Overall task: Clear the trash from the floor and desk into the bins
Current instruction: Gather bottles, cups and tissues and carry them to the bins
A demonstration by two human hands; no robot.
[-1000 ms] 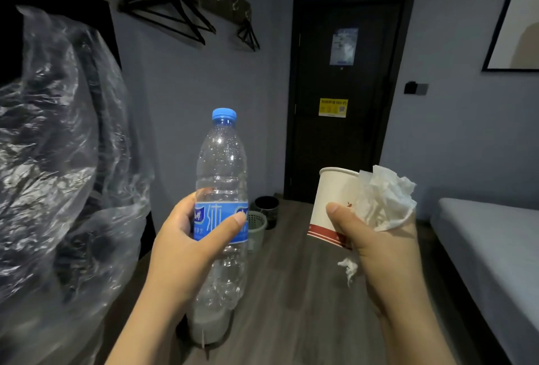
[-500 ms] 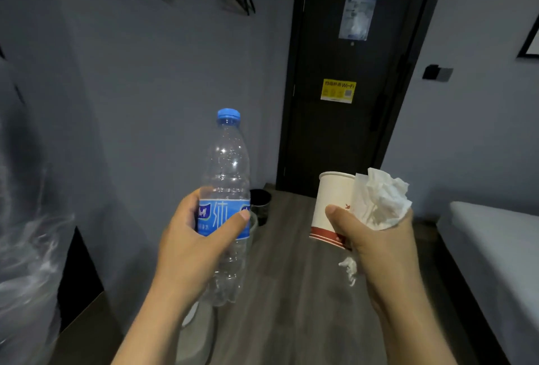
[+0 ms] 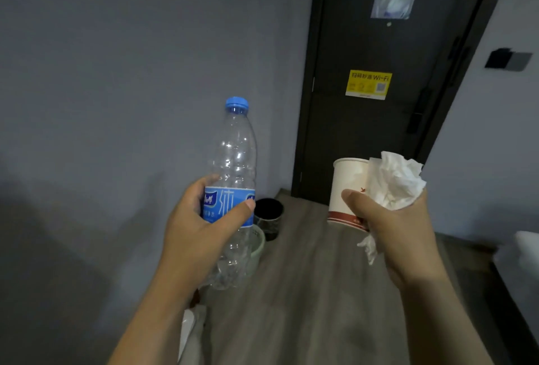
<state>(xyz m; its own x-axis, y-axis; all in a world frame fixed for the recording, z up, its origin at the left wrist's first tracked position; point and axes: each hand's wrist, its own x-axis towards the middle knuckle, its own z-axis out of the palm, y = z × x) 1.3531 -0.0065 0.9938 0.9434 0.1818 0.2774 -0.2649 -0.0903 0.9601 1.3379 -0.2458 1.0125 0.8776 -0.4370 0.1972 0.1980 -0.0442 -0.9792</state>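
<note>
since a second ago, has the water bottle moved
Yes: the left hand has carried the water bottle forward, toward the door, which now looms larger behind it.

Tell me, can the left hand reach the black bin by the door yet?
Probably not yet. The left hand grips the bottle up in the air, and the black bin sits farther ahead on the floor. Nothing seems to block the way.
</note>
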